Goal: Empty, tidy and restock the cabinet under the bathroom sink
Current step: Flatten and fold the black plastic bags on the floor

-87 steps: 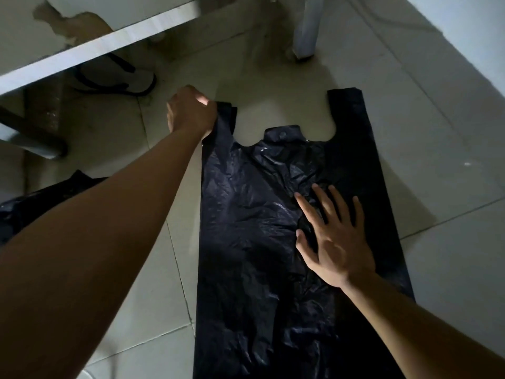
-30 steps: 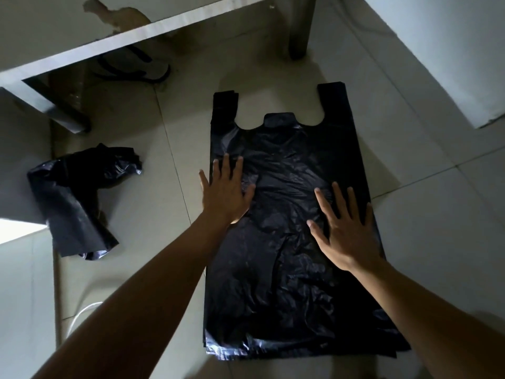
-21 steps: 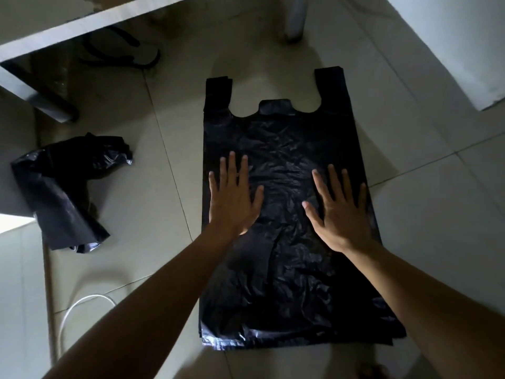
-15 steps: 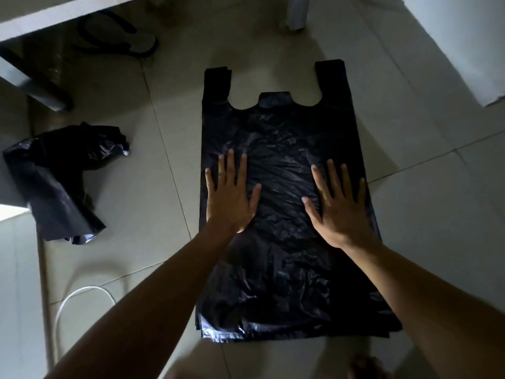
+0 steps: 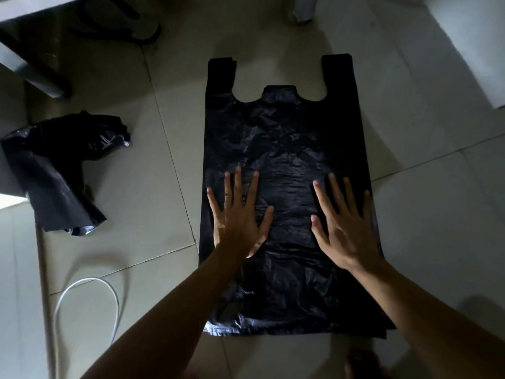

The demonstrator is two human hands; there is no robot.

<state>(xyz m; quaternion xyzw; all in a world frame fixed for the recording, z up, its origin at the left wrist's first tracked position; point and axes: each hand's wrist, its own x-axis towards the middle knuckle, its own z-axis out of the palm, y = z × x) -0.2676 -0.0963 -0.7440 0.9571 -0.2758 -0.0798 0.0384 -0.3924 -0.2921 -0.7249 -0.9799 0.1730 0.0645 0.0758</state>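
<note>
a black plastic bag lies flat on the pale tiled floor, with its two handle loops pointing away from the person and its sealed bottom edge nearest them. the left hand rests palm-down on the bag's left half, fingers straight and spread, gripping nothing. the right hand lies the same way on the right half, close to the bag's right edge, flat with fingers apart. the step in hand looks like smoothing the bag so it can be folded for storage (the light is dim, so fine creases are hard to read). to do it well, i'd judge the palms should sweep from the middle outward and toward the handle end, so trapped air leaves through the mouth rather than bunching at the sealed bottom. light, even pressure matters, since thin film drags and wrinkles under a sticky palm. the part near the wrists looks the most rumpled and wants a pass too, and the side edges should line up before any fold. a second black bag lies crumpled on the tiles well to the left, and a white cable loops on the floor nearer the person.
</note>
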